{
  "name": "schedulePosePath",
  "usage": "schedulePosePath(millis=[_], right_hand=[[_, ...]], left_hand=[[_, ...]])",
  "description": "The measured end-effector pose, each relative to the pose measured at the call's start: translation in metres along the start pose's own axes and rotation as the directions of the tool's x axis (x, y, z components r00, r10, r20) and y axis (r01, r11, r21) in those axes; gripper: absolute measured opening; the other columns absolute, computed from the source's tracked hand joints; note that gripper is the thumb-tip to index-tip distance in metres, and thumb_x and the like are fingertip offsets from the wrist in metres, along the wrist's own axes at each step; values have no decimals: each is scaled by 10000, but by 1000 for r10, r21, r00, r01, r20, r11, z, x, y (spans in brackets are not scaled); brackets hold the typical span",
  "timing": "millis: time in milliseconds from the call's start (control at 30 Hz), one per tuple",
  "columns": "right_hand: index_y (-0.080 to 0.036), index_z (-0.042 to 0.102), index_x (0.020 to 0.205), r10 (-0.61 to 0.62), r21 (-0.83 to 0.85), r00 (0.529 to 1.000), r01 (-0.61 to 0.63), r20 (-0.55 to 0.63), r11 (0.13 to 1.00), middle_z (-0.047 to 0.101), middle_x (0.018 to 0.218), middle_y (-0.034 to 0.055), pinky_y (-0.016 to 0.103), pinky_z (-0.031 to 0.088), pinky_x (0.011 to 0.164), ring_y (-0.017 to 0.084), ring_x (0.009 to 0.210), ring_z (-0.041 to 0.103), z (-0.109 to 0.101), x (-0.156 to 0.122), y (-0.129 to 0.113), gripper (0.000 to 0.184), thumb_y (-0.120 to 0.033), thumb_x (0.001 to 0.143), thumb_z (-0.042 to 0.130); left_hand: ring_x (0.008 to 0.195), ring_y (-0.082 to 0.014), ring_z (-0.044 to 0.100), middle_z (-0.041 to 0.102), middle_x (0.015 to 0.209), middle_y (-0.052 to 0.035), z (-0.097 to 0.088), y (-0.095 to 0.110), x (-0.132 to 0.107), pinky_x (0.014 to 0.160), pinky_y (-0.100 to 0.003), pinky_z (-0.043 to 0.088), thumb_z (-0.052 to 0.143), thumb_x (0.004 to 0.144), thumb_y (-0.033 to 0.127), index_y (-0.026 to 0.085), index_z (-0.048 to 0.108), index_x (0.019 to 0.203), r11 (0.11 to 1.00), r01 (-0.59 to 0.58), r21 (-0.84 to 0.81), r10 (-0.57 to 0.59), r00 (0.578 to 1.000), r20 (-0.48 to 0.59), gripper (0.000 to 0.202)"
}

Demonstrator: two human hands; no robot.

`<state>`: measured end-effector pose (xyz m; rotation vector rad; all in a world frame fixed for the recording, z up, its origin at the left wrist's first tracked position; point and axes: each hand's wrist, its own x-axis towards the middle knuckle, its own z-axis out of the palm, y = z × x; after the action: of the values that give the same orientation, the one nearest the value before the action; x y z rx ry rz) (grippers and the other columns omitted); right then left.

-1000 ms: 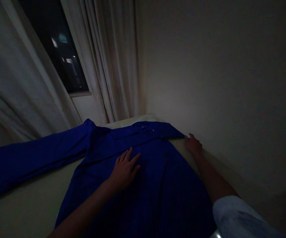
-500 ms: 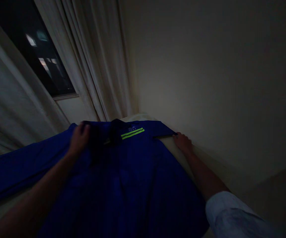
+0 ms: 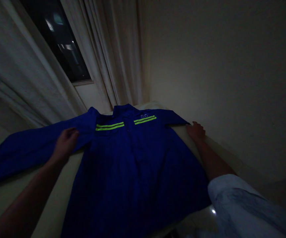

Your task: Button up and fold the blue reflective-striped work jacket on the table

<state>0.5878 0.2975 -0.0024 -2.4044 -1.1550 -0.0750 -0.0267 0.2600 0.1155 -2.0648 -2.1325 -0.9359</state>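
A dark blue work jacket (image 3: 133,158) lies spread face up, with yellow-green stripes across both chest sides and a small pale logo over the right stripe. Its collar points to the far side. One long sleeve stretches to the left edge of the view; the sleeve on the right looks short or folded, ending in a point. My left hand (image 3: 66,143) is over the left sleeve, fingers loosely bent and slightly apart, with no cloth seen in them. At the tip of the right sleeve, my right hand (image 3: 196,131) has its fingers closed on the cloth.
Beneath the jacket is a pale, light-coloured surface (image 3: 56,195). Long curtains (image 3: 123,56) hang behind it, beside a dark window (image 3: 71,49). A plain wall (image 3: 214,72) rises at the right. The room is dim, and a shiny floor (image 3: 202,218) shows at the lower right.
My left hand has let go of the jacket's left front and moved left over the sleeve. That front now lies flat with its stripe showing. My right hand stays at the sleeve tip; the view has shifted.
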Motion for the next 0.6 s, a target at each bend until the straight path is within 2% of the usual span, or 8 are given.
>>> schedulePosePath(millis=[67,133,200,300,400,467,500,600], right_hand=[[-89,625,1376,9,118,997,0,-80,993,660,1334,247,485,458,1041,363,1227,615,-4,0,3,525,-408,964,556],[-81,651,1321,3,240,988,35,-154,970,678,1288,238,473,466,1042,339,1178,630,-10,-4,3,484,-367,947,538],[-92,656,1299,-63,342,986,113,-155,933,688,1249,225,472,488,1025,321,1125,650,-20,-20,-5,473,-380,942,539],[-180,650,1348,-441,469,897,374,37,800,698,1264,169,468,523,1003,295,1107,675,-44,-83,-30,475,-466,982,550],[-296,536,1523,-899,587,392,688,195,427,593,1510,117,463,438,1135,275,1345,575,-77,-184,-59,568,-550,1018,583],[-320,441,1601,-976,645,8,749,218,150,509,1607,105,443,380,1175,264,1432,498,-96,-249,-70,696,-597,992,635],[-318,442,1599,-970,656,-114,752,217,59,525,1594,103,442,364,1176,260,1422,503,-103,-275,-72,687,-591,998,634],[-269,591,1471,-959,614,-171,789,228,5,694,1341,108,425,389,1077,242,1190,619,-108,-314,-62,543,-574,1022,616]], left_hand=[[1081,-238,734,773,1223,-51,20,16,-50,925,-361,608,419,1015,622,198,672,1291,987,-134,-90,150,969,194,566],[1326,-278,630,654,1477,-67,37,30,-114,1147,-484,491,474,1023,609,269,614,1437,898,-420,-134,438,819,370,553],[1471,-305,497,488,1639,-39,46,35,-176,1245,-584,344,513,1025,590,355,454,1585,796,-600,-73,578,721,383,610],[1561,-310,357,316,1728,-34,44,33,-236,1254,-569,301,521,1026,560,346,268,1674,721,-692,41,637,685,355,729],[1586,-309,296,258,1747,-30,36,32,-250,1250,-559,283,499,1030,568,319,228,1688,702,-707,89,637,679,365,754],[1587,-323,287,258,1748,-31,33,33,-247,1246,-575,276,489,1019,624,313,220,1689,694,-716,79,645,666,376,786],[1585,-330,289,260,1747,-34,32,33,-245,1243,-581,277,486,1012,650,311,218,1690,693,-717,68,647,661,381,804],[1573,-345,311,266,1746,-45,32,35,-243,1238,-598,282,491,1004,670,315,217,1690,712,-701,40,636,667,388,820]])
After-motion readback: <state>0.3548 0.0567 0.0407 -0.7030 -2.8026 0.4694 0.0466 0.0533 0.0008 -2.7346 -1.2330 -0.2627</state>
